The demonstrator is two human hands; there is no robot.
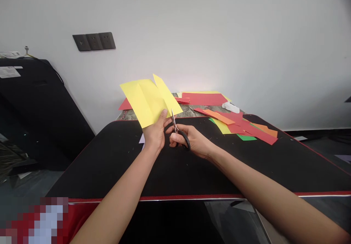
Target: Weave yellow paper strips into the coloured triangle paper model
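Note:
A creased yellow sheet of paper is raised above the far edge of the black mat, with a slit running down from its top edge. My left hand grips the sheet at its lower edge, thumb in front. Just to the right, my right hand has its fingers through the black handles of the scissors. The scissors point upward, and their blades meet the paper's lower right edge near my left fingertips. How far the blades are apart is hard to tell.
Red, orange, yellow and green paper pieces lie at the mat's right rear. Behind are larger red sheets and a crumpled white item. A black case stands at left. Wall sockets are above.

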